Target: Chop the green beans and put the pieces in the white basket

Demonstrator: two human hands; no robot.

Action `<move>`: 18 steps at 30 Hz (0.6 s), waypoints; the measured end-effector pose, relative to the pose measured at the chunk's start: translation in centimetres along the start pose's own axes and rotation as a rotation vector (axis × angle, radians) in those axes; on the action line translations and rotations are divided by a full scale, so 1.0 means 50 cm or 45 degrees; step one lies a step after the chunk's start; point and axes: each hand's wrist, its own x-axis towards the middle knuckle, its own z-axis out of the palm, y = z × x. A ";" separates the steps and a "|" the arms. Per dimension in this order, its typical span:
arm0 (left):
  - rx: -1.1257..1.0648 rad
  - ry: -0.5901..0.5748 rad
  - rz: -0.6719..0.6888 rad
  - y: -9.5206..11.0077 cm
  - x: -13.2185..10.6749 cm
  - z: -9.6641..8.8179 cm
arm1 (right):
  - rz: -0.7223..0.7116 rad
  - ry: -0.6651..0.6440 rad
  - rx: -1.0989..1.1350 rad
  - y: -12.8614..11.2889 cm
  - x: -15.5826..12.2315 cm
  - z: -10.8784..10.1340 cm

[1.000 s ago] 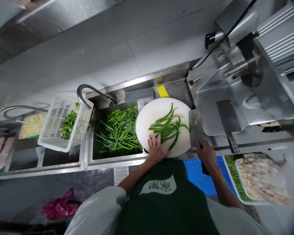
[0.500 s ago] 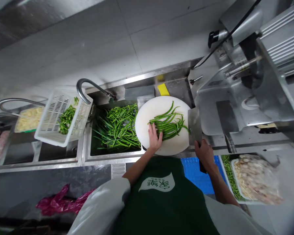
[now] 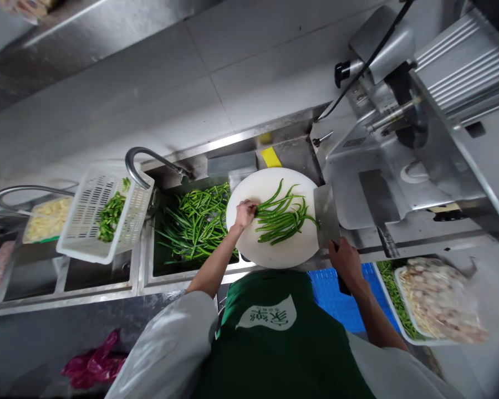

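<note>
Several long green chili peppers (image 3: 285, 216) lie side by side on a round white cutting board (image 3: 283, 255). My left hand (image 3: 245, 214) is at the board's left side, fingers pinched together at the left end of a green chili pepper. The fingertips are partly hidden by the hand's own back. My right hand (image 3: 346, 263) grips the handle of a cleaver (image 3: 326, 213), whose broad blade rests flat across the board's right edge, near the pepper tips.
Left of the board, a sink (image 3: 149, 277) holds many more green peppers. A white basket (image 3: 69, 244) with cut green pieces stands over the sink divider. At right are a second cleaver (image 3: 378, 195), a metal slicing machine (image 3: 436, 138) and a low white tray (image 3: 424, 339). A yellow item (image 3: 270, 157) lies behind the board.
My left hand has gone from lying spread on the peppers to pinching at their left ends. The peppers lie more evenly. My right hand still holds the cleaver at the same place.
</note>
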 end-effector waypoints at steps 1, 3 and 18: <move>-0.002 0.016 0.006 -0.008 -0.013 -0.006 | 0.007 -0.004 0.002 0.001 0.001 0.000; -0.017 0.181 -0.026 -0.015 -0.052 -0.009 | 0.027 -0.011 0.004 0.003 0.003 0.000; 0.331 -0.110 -0.118 0.082 -0.137 0.065 | 0.014 0.012 -0.034 0.005 0.005 0.000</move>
